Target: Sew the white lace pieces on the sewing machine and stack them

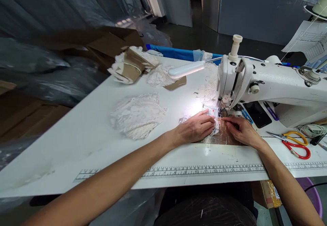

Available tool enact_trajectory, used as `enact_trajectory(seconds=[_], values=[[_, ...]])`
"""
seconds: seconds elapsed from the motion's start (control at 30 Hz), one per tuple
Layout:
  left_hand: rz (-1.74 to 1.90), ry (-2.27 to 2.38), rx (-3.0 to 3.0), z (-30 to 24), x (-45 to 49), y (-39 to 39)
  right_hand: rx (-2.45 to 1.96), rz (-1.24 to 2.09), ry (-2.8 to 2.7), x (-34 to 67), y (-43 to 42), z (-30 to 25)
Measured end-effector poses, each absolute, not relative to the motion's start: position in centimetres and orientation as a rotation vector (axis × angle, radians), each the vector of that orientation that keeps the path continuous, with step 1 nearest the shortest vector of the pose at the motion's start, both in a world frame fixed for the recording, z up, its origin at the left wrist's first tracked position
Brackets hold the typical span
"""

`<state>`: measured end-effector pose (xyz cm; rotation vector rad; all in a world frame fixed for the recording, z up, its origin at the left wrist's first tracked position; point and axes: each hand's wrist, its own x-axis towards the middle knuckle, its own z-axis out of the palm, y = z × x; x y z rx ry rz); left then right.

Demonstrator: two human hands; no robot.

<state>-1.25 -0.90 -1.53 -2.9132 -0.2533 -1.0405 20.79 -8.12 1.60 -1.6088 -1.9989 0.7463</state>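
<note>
My left hand (pixel 198 127) presses down on a strip of white lace (pixel 216 125) with small red marks, its fingers bent and close together. The lace lies just left of the sewing machine's needle area (pixel 221 111). On the brown metal plate (pixel 228 137) in front of the presser foot, my right hand (pixel 241 130) has its thumb and forefinger pinched; what is between them is too small to make out. More lace (pixel 211 86) lies behind the needle. The white sewing machine (pixel 270 79) stands over the work, its lamp lighting the spot.
A lace pile (pixel 139 115) lies left on the white table (pixel 89 140). Behind it are a tied lace bundle (pixel 131 65) and a white-handled brush (pixel 187 70). Scissors (pixel 293 142), a phone (pixel 256 114) and a purple-handled tool (pixel 271 111) lie right. A printed ruler (pixel 204 172) runs along the front edge.
</note>
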Motion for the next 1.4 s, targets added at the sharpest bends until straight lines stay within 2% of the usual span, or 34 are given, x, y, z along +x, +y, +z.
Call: enact_trajectory(seconds=[0.4,0.57,1.0,1.4], values=[[-1.062,-0.271,-2.904,-1.6,-1.3,-1.0,-1.483,0.419,-2.157,20.6,-8.5,-0.1],[-1.069,-0.266,-2.914,-1.7,-1.2,-0.9,-1.359,0.396,-2.361,20.2,-8.8,0.4],[-1.084,-0.347,-2.864,-0.6,-1.7,-1.1,-1.401,0.205,-2.497,20.0,-9.0,-0.4],[-0.749,-0.446,-2.813,-0.3,-1.9,-0.9,-1.387,0.053,-2.516,19.6,-9.2,-0.1]])
